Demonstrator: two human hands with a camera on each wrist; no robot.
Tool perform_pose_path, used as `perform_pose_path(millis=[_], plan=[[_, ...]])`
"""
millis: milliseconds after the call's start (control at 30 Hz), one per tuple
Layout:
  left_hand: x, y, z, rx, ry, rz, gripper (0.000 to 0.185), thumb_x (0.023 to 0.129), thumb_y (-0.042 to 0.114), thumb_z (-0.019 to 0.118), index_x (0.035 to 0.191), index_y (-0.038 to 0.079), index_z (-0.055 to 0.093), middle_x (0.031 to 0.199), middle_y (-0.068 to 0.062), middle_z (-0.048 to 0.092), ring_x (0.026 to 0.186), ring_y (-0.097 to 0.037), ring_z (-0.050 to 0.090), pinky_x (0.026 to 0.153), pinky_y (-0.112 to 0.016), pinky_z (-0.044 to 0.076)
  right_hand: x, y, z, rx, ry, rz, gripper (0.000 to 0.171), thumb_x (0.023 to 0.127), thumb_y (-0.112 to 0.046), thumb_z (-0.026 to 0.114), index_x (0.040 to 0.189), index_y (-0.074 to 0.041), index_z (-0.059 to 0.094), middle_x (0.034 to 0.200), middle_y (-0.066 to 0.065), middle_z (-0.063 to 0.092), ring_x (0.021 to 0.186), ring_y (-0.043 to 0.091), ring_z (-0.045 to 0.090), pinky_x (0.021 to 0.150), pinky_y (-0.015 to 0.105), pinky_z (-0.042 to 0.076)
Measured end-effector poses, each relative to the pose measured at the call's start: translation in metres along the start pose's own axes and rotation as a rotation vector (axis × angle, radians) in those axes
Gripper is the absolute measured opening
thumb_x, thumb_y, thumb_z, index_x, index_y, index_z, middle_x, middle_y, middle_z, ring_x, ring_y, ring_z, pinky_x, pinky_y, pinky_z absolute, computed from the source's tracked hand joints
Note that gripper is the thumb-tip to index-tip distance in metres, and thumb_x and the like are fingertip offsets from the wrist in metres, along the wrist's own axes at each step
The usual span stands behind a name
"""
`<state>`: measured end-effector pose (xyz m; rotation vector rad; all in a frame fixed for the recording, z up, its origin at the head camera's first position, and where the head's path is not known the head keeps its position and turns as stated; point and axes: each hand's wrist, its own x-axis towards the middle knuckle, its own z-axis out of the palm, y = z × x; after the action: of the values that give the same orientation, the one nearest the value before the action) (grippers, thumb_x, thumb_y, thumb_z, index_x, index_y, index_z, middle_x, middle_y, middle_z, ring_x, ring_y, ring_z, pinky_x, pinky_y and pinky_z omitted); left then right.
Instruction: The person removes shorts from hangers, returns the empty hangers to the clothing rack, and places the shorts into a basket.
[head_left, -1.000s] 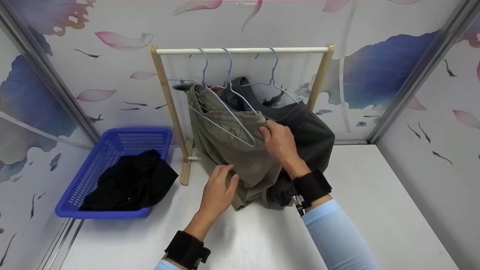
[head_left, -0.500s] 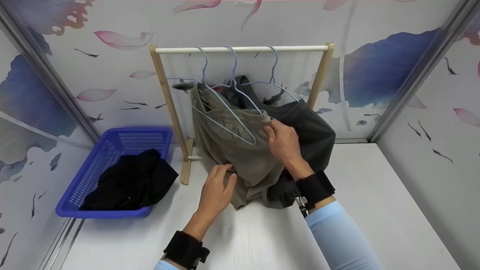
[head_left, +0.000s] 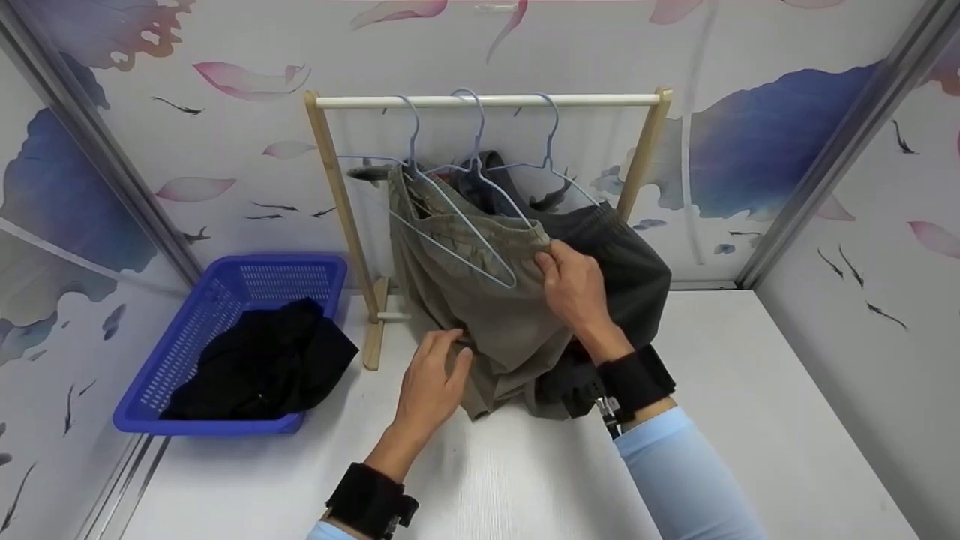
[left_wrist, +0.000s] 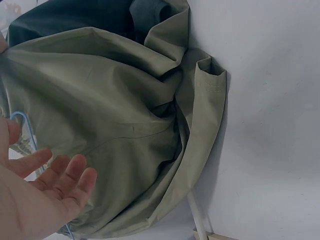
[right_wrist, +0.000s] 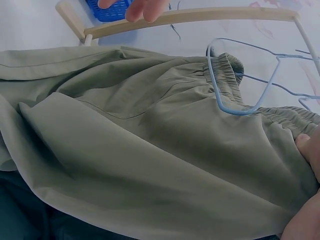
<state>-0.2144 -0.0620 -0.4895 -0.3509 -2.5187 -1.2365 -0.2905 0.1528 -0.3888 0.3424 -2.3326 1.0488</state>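
Observation:
Olive elastic-waist shorts (head_left: 495,315) hang at the middle of the rack. My right hand (head_left: 577,289) pinches their waistband at the right corner, beside the lower end of the middle blue hanger (head_left: 480,142). The left blue hanger (head_left: 457,217) crosses the front of the waistband, its lower corner outside the cloth. My left hand (head_left: 431,382) is near the lower left part of the shorts, its fingers loosely extended and gripping nothing. In the left wrist view, that hand (left_wrist: 55,190) lies palm up in front of the cloth.
A wooden rack with a white rail (head_left: 585,100) stands at the back. Dark grey clothing (head_left: 630,270) hangs from the right hanger (head_left: 549,142), behind the shorts. On the left, a blue basket (head_left: 142,375) holds a black garment (head_left: 262,367), one corner over the rim.
My right hand has shifted slightly right, drawing the waistband corner with it. The middle hanger has slid right along the rail. My left hand has hardly moved.

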Motion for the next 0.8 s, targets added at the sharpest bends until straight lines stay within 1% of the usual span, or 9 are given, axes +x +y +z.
perform_pose_path(millis=[400,567,800], plan=[[0.0003,-0.0014,-0.0001,0.004,0.006,0.004,0.037,0.108,0.025,0.054,0.138,0.003,0.061,0.131,-0.013,0.06,0.124,-0.032,0.06,0.101,-0.051,0.05,-0.003,0.003,-0.002,0.022,0.022,-0.002,0.026,0.101,-0.014,0.065,0.079,-0.005,0.057,0.066,0.0,0.045,0.061,0.023,0.048,0.061,0.036,0.037],[0.0005,-0.0009,-0.0001,0.005,0.008,0.012,0.039,0.109,0.028,0.053,0.139,0.004,0.061,0.131,-0.014,0.06,0.124,-0.032,0.061,0.1,-0.051,0.05,-0.0048,0.0035,-0.0036,0.031,0.034,-0.003,0.023,0.101,-0.013,0.065,0.081,-0.004,0.06,0.067,0.001,0.048,0.063,0.022,0.049,0.062,0.036,0.038],[0.0011,0.0006,-0.0006,0.001,0.005,0.016,0.04,0.109,0.029,0.052,0.139,0.003,0.06,0.133,-0.014,0.06,0.124,-0.032,0.06,0.1,-0.052,0.05,-0.0093,0.0075,-0.0058,0.048,0.056,-0.015,0.022,0.102,-0.012,0.064,0.082,-0.003,0.062,0.067,0.001,0.046,0.062,0.02,0.047,0.062,0.033,0.037]])
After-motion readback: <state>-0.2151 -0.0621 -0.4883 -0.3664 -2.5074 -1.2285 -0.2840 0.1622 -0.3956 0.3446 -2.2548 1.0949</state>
